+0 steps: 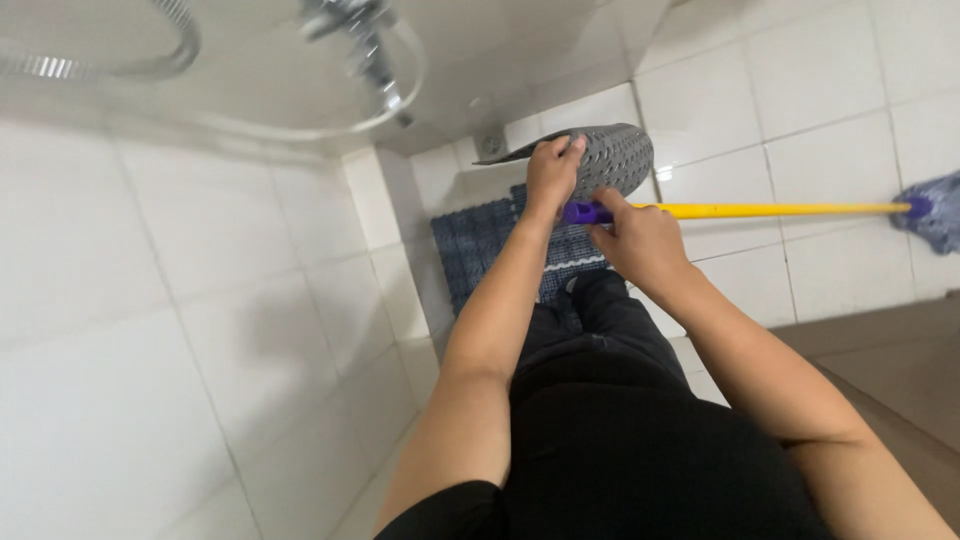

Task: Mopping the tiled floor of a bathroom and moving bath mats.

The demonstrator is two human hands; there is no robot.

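Mop handle (770,210), yellow with a purple grip end, runs level across the white tiles from the right hand (640,240), which is closed around that purple end, out to the bluish mop head (935,215) resting against the tiles at the far right. The left hand (552,172) pinches the edge of a grey perforated rubber mat (615,158), holding it lifted and curled clear of the floor, just above a dark blue woven rug (480,240) that lies beside the person's feet. A coiled shower hose (110,60) and chrome fitting (365,45) hang on the wall nearby. With only one hand steering a long pole, the mop head could skid or twist off line; the mat, gripped only at its rim, might slip free and flop onto the rug, and wet tile underfoot could mean a slide.
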